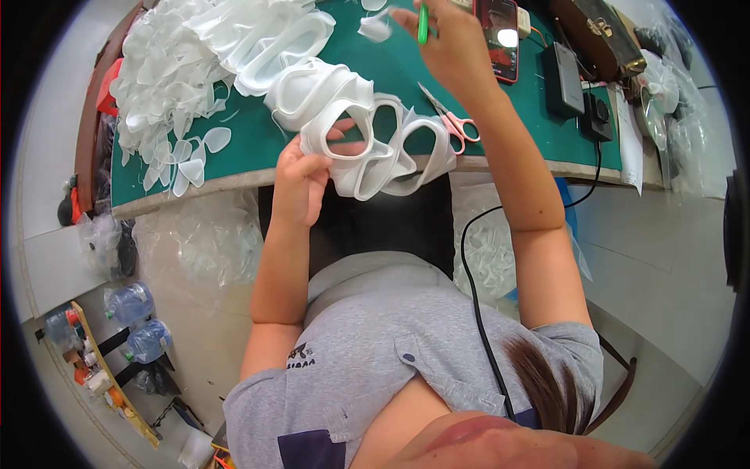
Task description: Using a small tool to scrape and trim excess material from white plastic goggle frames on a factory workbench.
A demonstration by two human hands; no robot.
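Note:
My left hand (300, 173) grips a strip of white, soft moulded pieces (376, 168) at its left end, the thumb in front and fingers showing through an oval opening. The strip reaches past the table's front edge, with several rounded openings. Up at the far side, my right hand (453, 47) is closed round a slim green-handled tool (423, 23); the tool's tip does not show clearly. Close by its fingertips is a small translucent white scrap (376, 29), blurred. Pink-handled scissors (451, 123) lie open on the table, right of the strip.
A green-topped table (539, 141) bears a large heap of translucent offcuts (160, 78) at left and more white moulded pieces (262, 39) behind. A phone (500, 35), a dark box (562, 78) and a small black device (598, 117) with a cable (466, 234) stand right.

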